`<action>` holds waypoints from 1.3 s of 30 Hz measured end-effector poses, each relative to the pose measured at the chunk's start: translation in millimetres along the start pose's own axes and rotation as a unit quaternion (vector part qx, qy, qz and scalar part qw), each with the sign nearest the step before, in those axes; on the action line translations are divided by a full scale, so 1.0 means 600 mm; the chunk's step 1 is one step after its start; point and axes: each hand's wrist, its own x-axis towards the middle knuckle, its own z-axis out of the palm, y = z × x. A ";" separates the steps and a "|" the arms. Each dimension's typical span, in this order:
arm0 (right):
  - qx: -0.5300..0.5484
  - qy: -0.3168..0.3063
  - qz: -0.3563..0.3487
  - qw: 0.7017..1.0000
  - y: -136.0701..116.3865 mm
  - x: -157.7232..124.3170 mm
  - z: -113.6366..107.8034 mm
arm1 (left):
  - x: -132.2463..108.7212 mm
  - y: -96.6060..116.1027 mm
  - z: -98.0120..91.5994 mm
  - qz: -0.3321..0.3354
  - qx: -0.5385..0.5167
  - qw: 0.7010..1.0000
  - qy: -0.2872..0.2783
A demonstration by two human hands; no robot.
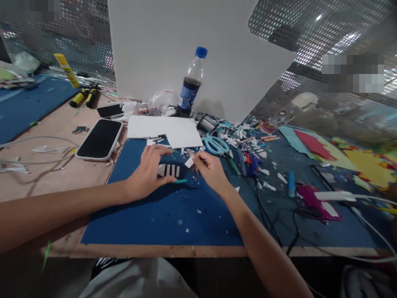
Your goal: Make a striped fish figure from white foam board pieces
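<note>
Near the table's middle, on the blue mat [161,223], the left hand [148,173] lies open, its fingers spread around the white strips [169,169], seemingly to steady them. The right hand [211,169] pinches a small white piece [189,162] in its fingertips, just beside the strips.

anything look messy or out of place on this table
Yes: white scraps lie strewn over the mat right of the scissors, with a few specks near its front edge. The bottle stands upright and capped. The right hand pinches a white bit; the left hand holds a striped piece.
</note>
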 end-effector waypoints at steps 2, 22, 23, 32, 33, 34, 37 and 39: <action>-0.079 0.009 -0.015 0.997 0.013 0.004 -0.008 | -0.004 0.008 -0.007 0.076 0.033 0.997 -0.005; -0.226 -0.073 -0.034 0.971 0.037 0.015 -0.006 | -0.010 0.023 0.009 0.152 0.083 0.975 -0.142; -0.231 -0.074 -0.032 0.970 0.037 0.014 -0.006 | -0.009 0.023 0.009 0.152 0.083 0.975 -0.141; -0.278 -0.070 0.017 0.958 0.040 0.012 -0.012 | -0.008 0.020 0.010 0.148 0.081 0.973 -0.157; -0.270 -0.059 0.025 0.961 0.041 0.011 -0.016 | -0.008 0.020 0.009 0.143 0.080 0.973 -0.162; -0.254 -0.048 0.030 0.966 0.042 0.011 -0.020 | -0.007 0.021 0.008 0.138 0.079 0.973 -0.168; -0.175 -0.054 0.017 0.983 0.042 0.007 -0.037 | -0.005 0.022 0.006 0.127 0.072 0.972 -0.182; -0.134 -0.085 -0.002 0.987 0.040 0.004 -0.048 | -0.005 0.022 0.005 0.123 0.066 0.973 -0.181</action>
